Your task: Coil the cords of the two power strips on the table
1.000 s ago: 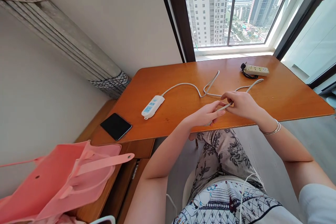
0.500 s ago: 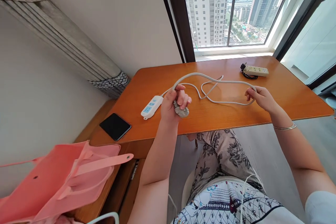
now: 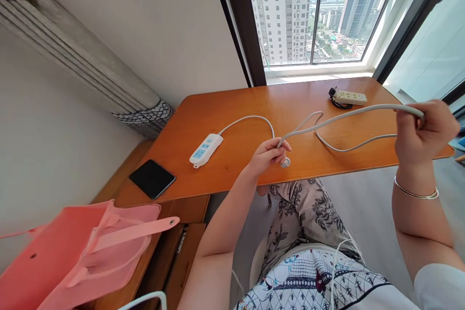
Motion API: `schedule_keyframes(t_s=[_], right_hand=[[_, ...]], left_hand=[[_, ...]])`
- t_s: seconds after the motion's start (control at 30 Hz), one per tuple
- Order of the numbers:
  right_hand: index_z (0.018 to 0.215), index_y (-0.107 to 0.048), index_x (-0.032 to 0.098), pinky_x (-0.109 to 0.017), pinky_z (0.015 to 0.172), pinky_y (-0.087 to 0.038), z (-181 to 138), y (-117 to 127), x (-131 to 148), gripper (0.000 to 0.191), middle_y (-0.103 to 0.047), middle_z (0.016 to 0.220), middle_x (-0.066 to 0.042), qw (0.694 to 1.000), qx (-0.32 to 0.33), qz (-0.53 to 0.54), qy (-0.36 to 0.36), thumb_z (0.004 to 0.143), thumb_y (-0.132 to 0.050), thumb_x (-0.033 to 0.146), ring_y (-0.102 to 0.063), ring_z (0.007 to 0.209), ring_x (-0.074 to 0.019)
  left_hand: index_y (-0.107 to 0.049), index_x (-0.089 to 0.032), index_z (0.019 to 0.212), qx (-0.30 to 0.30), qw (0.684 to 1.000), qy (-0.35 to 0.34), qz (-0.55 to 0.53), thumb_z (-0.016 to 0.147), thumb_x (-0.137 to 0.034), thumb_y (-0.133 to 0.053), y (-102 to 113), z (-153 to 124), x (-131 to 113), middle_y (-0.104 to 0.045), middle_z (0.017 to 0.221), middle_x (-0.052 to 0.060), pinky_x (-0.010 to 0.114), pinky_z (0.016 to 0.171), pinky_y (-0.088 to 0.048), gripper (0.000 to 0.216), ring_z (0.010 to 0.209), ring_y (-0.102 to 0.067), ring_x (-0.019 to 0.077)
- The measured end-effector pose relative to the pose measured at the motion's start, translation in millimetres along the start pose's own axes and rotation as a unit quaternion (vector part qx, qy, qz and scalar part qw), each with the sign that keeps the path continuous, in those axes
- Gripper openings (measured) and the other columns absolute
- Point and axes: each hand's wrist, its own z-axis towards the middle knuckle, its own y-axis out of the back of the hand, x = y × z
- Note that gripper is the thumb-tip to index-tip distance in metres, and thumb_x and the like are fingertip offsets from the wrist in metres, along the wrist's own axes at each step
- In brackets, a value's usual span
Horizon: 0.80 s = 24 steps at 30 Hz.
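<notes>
A white power strip (image 3: 203,149) with blue sockets lies on the orange wooden table (image 3: 254,101). Its grey-white cord (image 3: 337,116) runs in loops across the tabletop. My left hand (image 3: 269,155) is closed on the plug end of the cord near the table's front edge. My right hand (image 3: 423,131) is raised at the far right, closed round a bend of the same cord, so a length of it hangs stretched in the air between my two hands.
A second beige power strip (image 3: 349,98) with a black cord lies at the table's back right by the window. A black phone (image 3: 151,178) rests on a lower wooden unit at left. A pink bag (image 3: 83,252) sits at bottom left.
My right hand has swung out to the right and up, pulling the cord taut. My left hand has moved right and down toward the table's front edge, still holding the plug end.
</notes>
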Motion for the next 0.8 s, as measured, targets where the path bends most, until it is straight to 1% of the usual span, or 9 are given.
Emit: schedule_keyframes(t_s=[0.13, 0.23, 0.37, 0.43, 0.47, 0.57, 0.63, 0.73, 0.8], right_hand=[[0.105, -0.072, 0.027, -0.037, 0.064, -0.049, -16.1, -16.1, 2.5, 0.036, -0.059, 0.069, -0.001, 0.967, 0.235, 0.041, -0.095, 0.088, -0.068, 0.058, -0.058, 0.066, -0.0191], [0.119, -0.071, 0.025, -0.032, 0.066, -0.051, -20.0, -18.7, 3.1, 0.046, -0.062, 0.073, 0.0, 0.914, 0.357, 0.147, -0.122, 0.091, -0.065, 0.06, -0.061, 0.067, -0.0166], [0.129, -0.072, 0.023, -0.039, 0.082, -0.058, -20.0, -12.8, 2.1, 0.07, -0.075, 0.095, -0.009, 0.755, 0.521, 0.376, -0.128, 0.093, -0.046, 0.078, -0.072, 0.088, -0.0243], [0.12, -0.077, 0.023, -0.043, 0.091, -0.058, -21.1, -18.7, -3.4, 0.075, -0.077, 0.103, -0.012, 0.708, 0.551, 0.419, -0.143, 0.093, -0.039, 0.081, -0.073, 0.097, -0.0279], [0.116, -0.079, 0.023, -0.044, 0.093, -0.058, -22.6, -25.7, -8.1, 0.073, -0.078, 0.103, -0.012, 0.714, 0.54, 0.415, -0.162, 0.094, -0.039, 0.079, -0.073, 0.099, -0.0282], [0.115, -0.077, 0.022, -0.045, 0.097, -0.056, -31.1, -60.4, -29.1, 0.056, -0.077, 0.106, -0.011, 0.8, 0.446, 0.319, -0.243, 0.097, -0.048, 0.066, -0.071, 0.103, -0.0266], [0.109, -0.075, 0.019, -0.048, 0.097, -0.056, -39.8, -88.0, -45.5, 0.044, -0.074, 0.107, -0.013, 0.845, 0.421, 0.216, -0.25, 0.091, -0.059, 0.057, -0.07, 0.101, -0.0278], [0.12, -0.069, 0.018, -0.053, 0.103, -0.053, -54.1, -122.3, -63.3, 0.043, -0.065, 0.13, -0.018, 0.91, 0.375, 0.092, -0.153, 0.082, -0.066, 0.036, -0.063, 0.119, -0.0325], [0.131, -0.064, 0.018, -0.054, 0.113, -0.046, -61.1, -137.5, -67.2, 0.055, -0.056, 0.143, -0.019, 0.916, 0.391, 0.067, -0.05, 0.077, -0.066, 0.024, -0.054, 0.134, -0.0343]], left_hand=[[-0.065, -0.017, 0.074, -0.029, 0.992, -0.027, -0.117, 0.081, -0.04, -0.078, 0.0, 1.5, -11.2, -0.025, 0.044, -0.011, 0.019, 0.044, -0.033, 0.027, 0.039, -0.017, 0.0044], [-0.063, -0.017, 0.072, -0.08, 0.981, -0.038, -0.173, 0.098, -0.04, -0.055, 0.2, -1.2, -24.7, -0.019, 0.047, -0.01, 0.018, 0.042, -0.032, 0.035, 0.039, -0.01, 0.0055], [-0.056, -0.018, 0.066, -0.163, 0.958, -0.061, -0.226, 0.109, -0.038, -0.03, 1.7, -4.3, -38.1, -0.012, 0.049, -0.01, 0.016, 0.041, -0.03, 0.054, 0.039, -0.005, 0.0067], [-0.051, -0.018, 0.063, -0.196, 0.946, -0.094, -0.242, 0.11, -0.039, -0.026, 5.4, -5.0, -42.4, -0.009, 0.049, -0.01, 0.016, 0.041, -0.029, 0.057, 0.04, -0.003, 0.0069], [-0.048, -0.018, 0.061, -0.208, 0.94, -0.114, -0.246, 0.11, -0.041, -0.026, 8.0, -5.3, -44.0, -0.008, 0.05, -0.009, 0.016, 0.041, -0.028, 0.058, 0.04, -0.002, 0.007], [-0.04, -0.018, 0.058, -0.224, 0.931, -0.158, -0.242, 0.109, -0.045, -0.027, 15.8, -6.8, -46.6, -0.005, 0.049, -0.009, 0.017, 0.04, -0.026, 0.059, 0.041, 0.001, 0.0072], [-0.036, -0.018, 0.057, -0.227, 0.93, -0.17, -0.235, 0.108, -0.047, -0.03, 19.2, -8.2, -46.1, -0.005, 0.049, -0.009, 0.018, 0.04, -0.026, 0.059, 0.04, 0.001, 0.0071], [-0.033, -0.018, 0.057, -0.223, 0.934, -0.161, -0.23, 0.106, -0.049, -0.037, 20.1, -10.5, -43.6, -0.007, 0.047, -0.009, 0.018, 0.041, -0.027, 0.059, 0.039, -0.003, 0.0069], [-0.031, -0.019, 0.058, -0.22, 0.936, -0.151, -0.231, 0.106, -0.05, -0.04, 19.3, -11.6, -42.4, -0.009, 0.047, -0.009, 0.018, 0.041, -0.028, 0.058, 0.038, -0.005, 0.0068]])
